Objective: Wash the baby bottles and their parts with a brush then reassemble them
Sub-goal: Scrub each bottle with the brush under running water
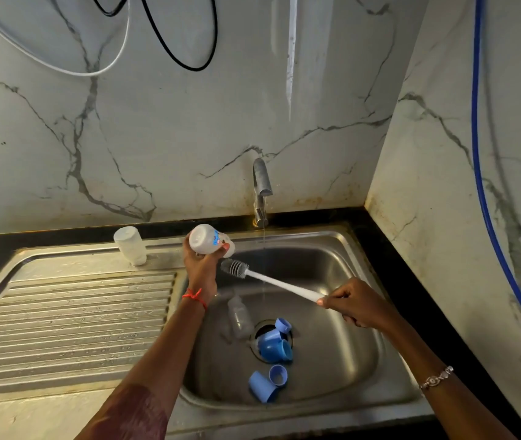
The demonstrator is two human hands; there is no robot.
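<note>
Washing step, head view: scrubbing of one bottle looks to be the step in hand; nothing is reassembled yet.
Left grip (202, 265): fingers and thumb curled round the white bottle (210, 239), held above the far left edge of the sink (332, 255).
White bottle: tilted, base toward the camera, mouth pointing right and down toward the brush head.
Right grip (354, 303): fingers closed on the tail of the brush (272, 281) handle, over the right half of the basin.
Brush: the white handle slants up and left; the grey ribbed head sits just beside the bottle mouth and outside it. Whether it touches the rim, I cannot tell.
Tap (260, 185): a thin stream of water (264, 242) falls into the basin, just right of the bottle and not onto it.
Basin contents: a clear bottle (239, 315) lies near the drain, with blue caps and rings (273, 342) piled on the drain and two more blue pieces (262, 390) nearer the camera.
Drainboard (78, 312): a second white bottle (130, 246) stands mouth down at its far edge, probably done.
Progress: early to middle, judging by the parts waiting in the basin.
Next move: line the head up with the mouth, push it straight in, then twist. The bottle is wet, so the left grip needs a firm hold against the push.
</note>
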